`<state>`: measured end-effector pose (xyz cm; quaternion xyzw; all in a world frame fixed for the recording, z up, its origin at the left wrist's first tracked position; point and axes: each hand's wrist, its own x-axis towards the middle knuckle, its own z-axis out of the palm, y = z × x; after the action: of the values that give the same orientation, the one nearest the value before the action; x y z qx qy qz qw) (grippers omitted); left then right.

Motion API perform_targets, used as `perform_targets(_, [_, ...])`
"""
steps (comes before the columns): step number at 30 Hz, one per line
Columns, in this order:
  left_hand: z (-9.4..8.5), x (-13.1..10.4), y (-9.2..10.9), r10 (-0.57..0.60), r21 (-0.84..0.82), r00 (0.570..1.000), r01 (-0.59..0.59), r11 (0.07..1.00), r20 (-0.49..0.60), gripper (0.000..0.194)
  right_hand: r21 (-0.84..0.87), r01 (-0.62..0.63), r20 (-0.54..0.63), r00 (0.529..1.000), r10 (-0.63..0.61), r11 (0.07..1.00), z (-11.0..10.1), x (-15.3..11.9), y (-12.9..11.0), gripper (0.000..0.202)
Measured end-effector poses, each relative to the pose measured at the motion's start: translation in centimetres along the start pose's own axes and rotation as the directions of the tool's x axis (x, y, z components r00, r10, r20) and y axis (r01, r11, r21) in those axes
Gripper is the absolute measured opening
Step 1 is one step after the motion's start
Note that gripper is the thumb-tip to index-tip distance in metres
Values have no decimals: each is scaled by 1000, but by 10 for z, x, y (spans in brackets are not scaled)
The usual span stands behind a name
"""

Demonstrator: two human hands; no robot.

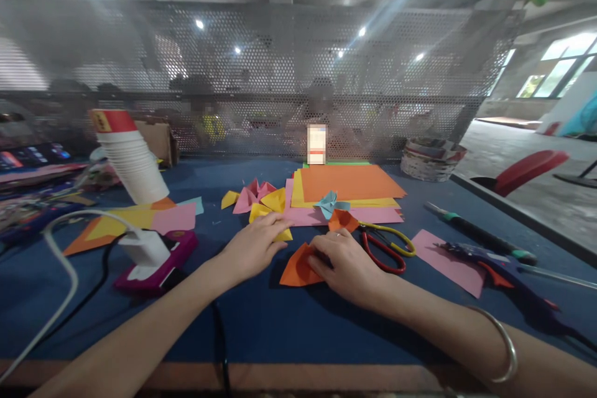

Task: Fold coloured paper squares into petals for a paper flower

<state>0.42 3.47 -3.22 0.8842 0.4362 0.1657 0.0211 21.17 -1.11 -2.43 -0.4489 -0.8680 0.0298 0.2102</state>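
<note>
My left hand (255,244) reaches over a yellow folded paper piece (282,235), its fingers stretched out and resting on or just above it. A few centimetres to the right, my right hand (347,264) pinches an orange folded paper (298,267) between thumb and curled fingers, close to the tabletop. Another orange folded piece (343,219) lies just beyond the right knuckles, beside a light blue folded piece (330,204). Pink folded paper (252,194) and more yellow paper (274,200) sit behind my left hand. Scissors (382,249) with red and yellow handles lie right of my right hand.
Coloured sheets (349,181) are stacked behind the hands. On the left stand paper cups (133,161) and a purple power strip (184,249) with cables. A glue gun (508,267), a black-handled tool (489,236) and a woven basket (431,160) occupy the right.
</note>
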Motion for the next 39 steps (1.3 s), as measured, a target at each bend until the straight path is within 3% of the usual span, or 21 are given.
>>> perform_targets(6, [-5, 3, -10, 8, -76, 1000, -9, 997, -15, 17, -2, -29, 9, 1000, 29, 1000, -1, 1, 0, 14])
perform_targets(20, [-7, 1, -14, -61, -61, 996, 58, 996, -59, 15, -24, -93, -26, 995, 93, 995, -8, 3, 3, 8])
perform_targets(24, [-13, 3, -7, -99, -121, 984, 81, 989, -147, 16, -30, -89, -17, 996, 88, 996, -8, 2, -2, 7])
perform_targets(27, [-20, 3, 5, -72, -233, 982, 30, 972, -173, 23, -21, -83, -13, 996, 83, 996, -10, 3, -3, 7])
perform_targets(33, [-18, 1, 20, 18, -396, 993, -62, 916, -113, 25, -105, -226, -159, 965, 208, 968, -32, 16, 31, 25])
perform_targets(39, [-11, 1, 19, 9, -444, 997, -43, 895, -78, 26, -187, -304, -139, 950, 281, 934, -41, 19, 58, 12])
